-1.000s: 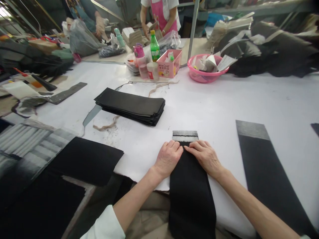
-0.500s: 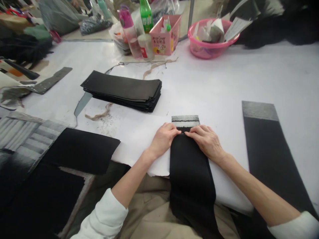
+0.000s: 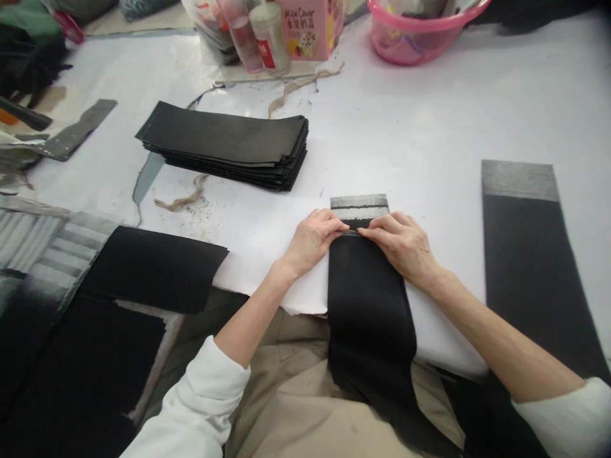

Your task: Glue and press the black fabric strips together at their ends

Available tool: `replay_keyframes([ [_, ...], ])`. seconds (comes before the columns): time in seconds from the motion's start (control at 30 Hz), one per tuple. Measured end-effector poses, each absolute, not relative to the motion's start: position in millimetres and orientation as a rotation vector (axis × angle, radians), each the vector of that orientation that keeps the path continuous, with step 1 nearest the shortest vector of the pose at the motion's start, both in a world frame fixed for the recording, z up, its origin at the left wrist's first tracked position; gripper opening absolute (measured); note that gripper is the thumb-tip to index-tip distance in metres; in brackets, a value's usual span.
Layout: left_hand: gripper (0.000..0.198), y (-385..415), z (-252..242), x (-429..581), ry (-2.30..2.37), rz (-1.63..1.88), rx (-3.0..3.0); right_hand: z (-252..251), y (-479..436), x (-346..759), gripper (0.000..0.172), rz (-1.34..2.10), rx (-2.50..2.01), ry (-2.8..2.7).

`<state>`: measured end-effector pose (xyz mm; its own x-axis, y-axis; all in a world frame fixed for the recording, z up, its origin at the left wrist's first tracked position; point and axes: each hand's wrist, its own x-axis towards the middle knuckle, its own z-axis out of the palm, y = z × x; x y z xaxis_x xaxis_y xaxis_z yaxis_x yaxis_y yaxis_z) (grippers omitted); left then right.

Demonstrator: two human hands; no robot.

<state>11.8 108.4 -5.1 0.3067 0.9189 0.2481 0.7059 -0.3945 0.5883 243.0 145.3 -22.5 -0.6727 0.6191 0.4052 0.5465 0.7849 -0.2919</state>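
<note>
- Stack of thin, black, rectangular pieces (image 3: 222, 137) sits on the white-covered desk (image 3: 429, 127), unmoved.
- Left hand (image 3: 311, 238): its grip pinches the long black strip with grey-banded far end (image 3: 367, 292), which runs off the desk's near edge.
- Right hand (image 3: 403, 245) pinches likewise; between the fingertips shows a thin pale line, not visible a second ago, so a fold seems underway.
- Farther right, another black strip, single grey end (image 3: 529, 261), lies apart.

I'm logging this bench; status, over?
Left hand, right hand pinching long black strip near grey-banded end. Strip drapes off white table. Stacked black rectangles lie apart.
</note>
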Motion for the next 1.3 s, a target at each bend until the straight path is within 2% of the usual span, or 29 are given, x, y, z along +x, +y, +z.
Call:
replay_keyframes([
  [0.2,0.024,97.3,-8.4,23.1,1.625,0.711,2.518,-23.2,144.0,244.4,0.02,0.168,-0.851,-2.513],
  [0.53,0.022,93.7,-1.3,26.3,1.57,0.398,2.859,-18.0,139.2,242.4,0.023,0.031,-0.827,-2.591],
  [1.0,0.024,83.8,13.9,32.9,1.577,0.083,2.976,-9.5,136.7,237.7,0.022,-0.071,-0.772,-2.673],
  [1.3,0.027,80.9,17.4,36.8,1.631,0.026,2.937,-13.8,146.8,249.4,0.021,0.052,-0.75,-2.64],
])
